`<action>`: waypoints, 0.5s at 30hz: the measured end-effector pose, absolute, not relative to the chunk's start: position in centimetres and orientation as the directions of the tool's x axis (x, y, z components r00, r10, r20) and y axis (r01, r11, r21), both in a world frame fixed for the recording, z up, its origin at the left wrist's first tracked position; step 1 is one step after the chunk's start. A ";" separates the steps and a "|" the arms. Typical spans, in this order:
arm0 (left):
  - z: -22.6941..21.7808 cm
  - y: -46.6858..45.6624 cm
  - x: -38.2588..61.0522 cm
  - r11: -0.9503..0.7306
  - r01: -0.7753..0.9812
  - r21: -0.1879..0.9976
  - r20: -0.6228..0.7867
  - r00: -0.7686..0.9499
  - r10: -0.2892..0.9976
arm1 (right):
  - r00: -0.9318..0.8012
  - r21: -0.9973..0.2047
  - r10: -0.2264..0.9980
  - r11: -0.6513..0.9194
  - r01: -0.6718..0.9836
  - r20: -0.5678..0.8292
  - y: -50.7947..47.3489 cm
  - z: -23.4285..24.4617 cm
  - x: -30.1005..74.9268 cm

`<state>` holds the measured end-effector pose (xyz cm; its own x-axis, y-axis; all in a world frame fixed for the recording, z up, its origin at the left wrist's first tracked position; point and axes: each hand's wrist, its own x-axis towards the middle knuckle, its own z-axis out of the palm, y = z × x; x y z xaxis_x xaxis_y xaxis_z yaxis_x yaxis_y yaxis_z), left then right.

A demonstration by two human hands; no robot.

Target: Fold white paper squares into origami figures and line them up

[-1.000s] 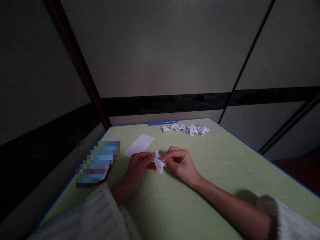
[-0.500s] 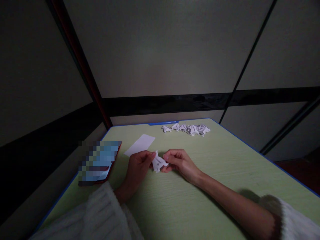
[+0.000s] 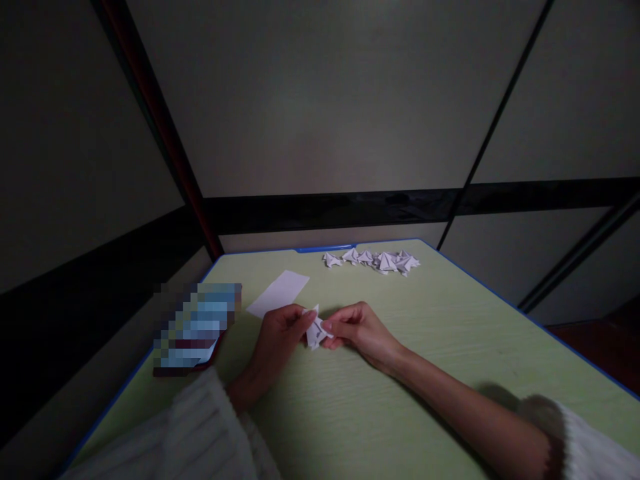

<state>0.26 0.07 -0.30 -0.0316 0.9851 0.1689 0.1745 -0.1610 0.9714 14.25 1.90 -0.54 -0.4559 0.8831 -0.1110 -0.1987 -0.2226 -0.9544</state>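
Note:
A small folded white paper figure (image 3: 314,335) is held between my two hands, just above the table. My left hand (image 3: 284,333) pinches its left side, thumb on top. On the other side my right hand (image 3: 357,330) has thumb and fingers closed on the figure's right edge. The fingers behind the paper are partly hidden. A flat white sheet of paper (image 3: 280,293) lies just beyond my left hand.
Several similar folded paper figures (image 3: 387,262) are bunched along the far part of the pale green table (image 3: 400,413), which has a blue edge. A device with a lit, blurred screen and red edge (image 3: 200,327) lies at the left. Wall panels (image 3: 325,120) stand behind.
My right thumb has moved left onto the paper figure and now presses on it. My left thumb has slid slightly further over it. The rest of the table is unchanged.

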 end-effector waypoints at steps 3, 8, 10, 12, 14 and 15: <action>-0.3 0.1 0.3 -0.140 0.163 0.977 0.141 0.001 0.990 | -0.452 -0.956 0.886 -0.216 -0.201 -0.105 1.9 -0.5 14.3; 0.1 0.1 0.5 -0.074 0.165 0.983 0.078 -0.015 0.997 | -0.452 -0.963 0.886 -0.205 -0.177 -0.105 2.1 -0.6 14.4; 0.1 0.2 0.5 -0.055 0.166 0.985 0.058 -0.013 0.998 | -0.455 -0.969 0.884 -0.193 -0.152 -0.105 2.1 -0.6 14.4; -0.1 0.3 0.5 -0.059 0.168 0.984 0.059 0.000 0.998 | -0.456 -0.977 0.884 -0.177 -0.123 -0.102 2.0 -0.5 14.3; -0.2 0.3 0.4 -0.063 0.169 0.984 0.064 0.001 0.998 | -0.449 -0.983 0.888 -0.156 -0.097 -0.096 1.9 -0.3 14.2; -0.3 0.3 0.4 -0.062 0.167 0.984 0.064 -0.003 0.998 | -0.444 -0.986 0.892 -0.142 -0.086 -0.090 1.9 -0.3 14.2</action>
